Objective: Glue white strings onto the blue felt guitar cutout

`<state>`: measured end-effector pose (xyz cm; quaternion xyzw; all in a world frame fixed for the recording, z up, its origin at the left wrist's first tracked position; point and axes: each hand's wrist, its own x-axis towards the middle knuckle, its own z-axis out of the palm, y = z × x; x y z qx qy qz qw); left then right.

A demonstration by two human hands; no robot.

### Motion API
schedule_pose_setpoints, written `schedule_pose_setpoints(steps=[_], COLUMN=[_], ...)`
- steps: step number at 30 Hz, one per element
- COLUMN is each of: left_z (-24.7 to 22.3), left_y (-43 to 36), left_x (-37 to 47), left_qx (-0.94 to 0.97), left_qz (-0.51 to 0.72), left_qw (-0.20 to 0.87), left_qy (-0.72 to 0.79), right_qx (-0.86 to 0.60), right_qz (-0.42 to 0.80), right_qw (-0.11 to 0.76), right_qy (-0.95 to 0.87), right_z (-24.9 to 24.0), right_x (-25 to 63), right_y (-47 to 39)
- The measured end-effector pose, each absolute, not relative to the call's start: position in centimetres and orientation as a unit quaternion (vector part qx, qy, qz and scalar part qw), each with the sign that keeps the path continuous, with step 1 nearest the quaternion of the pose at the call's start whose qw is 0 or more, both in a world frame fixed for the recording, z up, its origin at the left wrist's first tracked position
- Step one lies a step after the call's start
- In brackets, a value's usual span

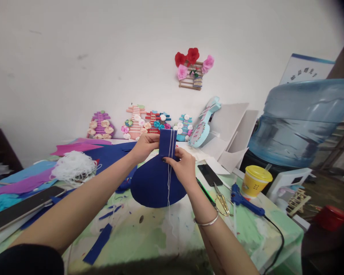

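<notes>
Left hand (pixel 148 144): my fingers pinch the left edge of the blue cutout's neck, mid-frame.
Right hand (pixel 185 165): I pinch the base of the neck, my thumb laid across the front over the strings, my other fingers at its right edge; a silver bangle (pixel 208 221) circles my wrist.
Blue cutout (pixel 150 185): centre of the frame, held up over the table, its straight neck upward and its rounded body below.
White strings (pixel 169 181): they run down the neck and body and trail past the lower edge.
Table (pixel 126 248): its green and white cover fills the lower middle.
Blue scraps (pixel 99 244): lower left of centre, on the cover.
White yarn (pixel 74 166): a tangled heap at left, near coloured sheets (pixel 31 183).
Right of my hands: a dark phone (pixel 210 175), gold-handled scissors (pixel 223 203), a blue glue gun (pixel 248 203) and a yellow-lidded cup (pixel 257 180).
Far right: a large water bottle (pixel 301 122).
Against the wall: flower-trimmed instrument shapes (pixel 134 124), just above centre.
Upper right of centre: red and pink flowers on a wooden frame (pixel 190 84).
</notes>
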<state>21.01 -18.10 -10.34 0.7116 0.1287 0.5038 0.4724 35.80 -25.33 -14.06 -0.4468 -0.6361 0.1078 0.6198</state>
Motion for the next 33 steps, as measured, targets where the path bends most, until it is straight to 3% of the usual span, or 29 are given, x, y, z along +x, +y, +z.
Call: schedule_pose_setpoints(steps=[8,17,25,33], left_z=[-10.1,-10.2,-10.6,-10.7], left_y=[-19.6,-22.2,-22.2,-22.1], left_x=[20.6,23.2,23.2,22.8], left_qx=[0.690,0.654,0.642,0.645], left_qz=[0.463,0.594,0.604,0.588], left_qw=[0.548,0.417,0.423,0.448], left_qy=[0.098,0.212,0.209,0.194], right_qx=[-0.466,-0.470,-0.470,-0.403], right_qz=[0.100,0.065,0.050,-0.150], right_qw=[0.613,0.607,0.583,0.658], right_qy=[-0.630,-0.638,-0.661,-0.618], right_z=[-14.2,-14.3,-14.4,-16.2], right_x=[35.9,35.7,36.0,36.1], right_y=[-25.1,-25.2,-25.7,-27.5])
